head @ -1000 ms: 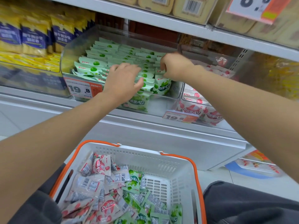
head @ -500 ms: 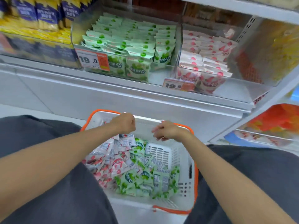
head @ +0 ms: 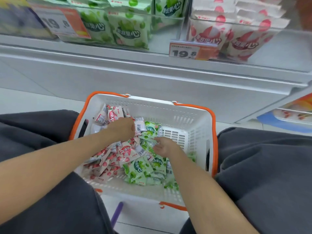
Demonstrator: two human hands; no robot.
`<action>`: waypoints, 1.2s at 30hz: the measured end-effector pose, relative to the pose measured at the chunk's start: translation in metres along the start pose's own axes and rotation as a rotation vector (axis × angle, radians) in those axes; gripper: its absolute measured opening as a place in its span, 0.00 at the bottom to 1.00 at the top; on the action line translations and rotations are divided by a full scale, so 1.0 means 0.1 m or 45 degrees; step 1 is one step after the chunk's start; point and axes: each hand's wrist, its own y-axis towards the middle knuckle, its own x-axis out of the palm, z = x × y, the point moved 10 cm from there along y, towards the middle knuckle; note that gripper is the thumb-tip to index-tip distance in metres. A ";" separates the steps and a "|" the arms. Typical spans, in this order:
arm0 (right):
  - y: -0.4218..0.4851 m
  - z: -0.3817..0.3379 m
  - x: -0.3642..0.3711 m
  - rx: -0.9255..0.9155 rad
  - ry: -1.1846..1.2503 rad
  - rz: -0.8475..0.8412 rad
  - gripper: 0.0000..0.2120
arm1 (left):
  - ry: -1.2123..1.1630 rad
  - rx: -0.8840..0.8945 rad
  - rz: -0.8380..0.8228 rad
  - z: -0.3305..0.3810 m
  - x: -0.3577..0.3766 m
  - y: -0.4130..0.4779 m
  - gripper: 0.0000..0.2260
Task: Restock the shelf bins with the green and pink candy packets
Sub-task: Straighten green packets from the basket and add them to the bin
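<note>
A white basket with orange handles (head: 194, 119) stands on the floor between my knees. Inside it, pink candy packets (head: 125, 151) are heaped on the left and green candy packets (head: 140, 168) on the right. My left hand (head: 124, 129) is down in the basket, fingers curled round a white packet with a barcode (head: 139, 126). Just right of it, my right hand (head: 164, 146) pinches the edge of a green packet (head: 152, 132). On the shelf above, one clear bin holds green packets (head: 126, 29) and the bin to its right holds pink packets (head: 211, 36).
Price tags reading 19.8 (head: 184, 52) hang on the bin fronts. The grey shelf base (head: 152, 78) runs behind the basket. My dark trouser legs (head: 270, 166) flank the basket. A purple object (head: 116, 213) lies on the floor in front. A lower shelf (head: 295, 114) is at right.
Both hands came down from the green shelf bin into the basket and now grip packets. The view has tilted down and closer to the basket.
</note>
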 end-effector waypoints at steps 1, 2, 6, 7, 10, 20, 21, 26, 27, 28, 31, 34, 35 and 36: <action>0.02 -0.02 0.06 -0.007 0.017 -0.001 0.24 | 0.010 -0.026 0.005 0.01 0.01 0.02 0.06; 0.08 -0.03 0.10 -0.013 0.097 -0.013 0.24 | 0.019 -0.044 0.018 0.01 0.01 0.03 0.06; 0.17 -0.01 0.09 -0.007 0.414 0.021 0.20 | 0.071 -0.095 0.065 -0.07 0.00 0.04 0.08; 0.18 0.08 0.10 0.111 0.625 0.008 0.18 | 0.073 -0.104 0.057 -0.09 0.00 0.04 0.08; 0.23 0.09 0.14 0.112 0.666 -0.056 0.16 | 0.083 -0.119 0.030 -0.14 0.01 0.03 0.06; 0.27 0.06 0.31 0.205 0.527 -0.110 0.21 | 0.048 -0.111 0.023 -0.15 -0.04 -0.03 0.07; 0.38 -0.02 0.31 0.141 0.558 -0.109 0.21 | 0.059 -0.116 0.015 -0.16 -0.03 -0.04 0.07; 0.44 -0.19 0.15 -0.018 0.310 0.218 0.16 | 0.078 -0.102 -0.032 -0.12 0.00 -0.04 0.10; 0.23 -0.32 0.07 -0.126 0.126 0.320 0.16 | 0.066 -0.090 -0.025 -0.09 -0.02 -0.04 0.11; 0.05 -0.49 0.01 -0.278 -0.126 0.422 0.13 | 0.050 -0.068 -0.007 -0.05 -0.06 -0.04 0.12; -0.46 -0.99 0.07 -0.649 -1.061 0.537 0.15 | -0.021 0.057 0.037 0.11 -0.17 -0.04 0.21; -1.04 -1.25 0.33 -0.882 -1.584 0.410 0.05 | -0.091 0.210 0.102 0.28 -0.30 -0.09 0.37; -1.25 -1.31 0.42 -0.946 -1.670 0.347 0.06 | -0.087 0.262 0.111 0.34 -0.34 -0.11 0.42; -1.47 -1.37 0.52 -1.008 -1.748 0.292 0.09 | -0.085 0.315 0.105 0.41 -0.38 -0.14 0.45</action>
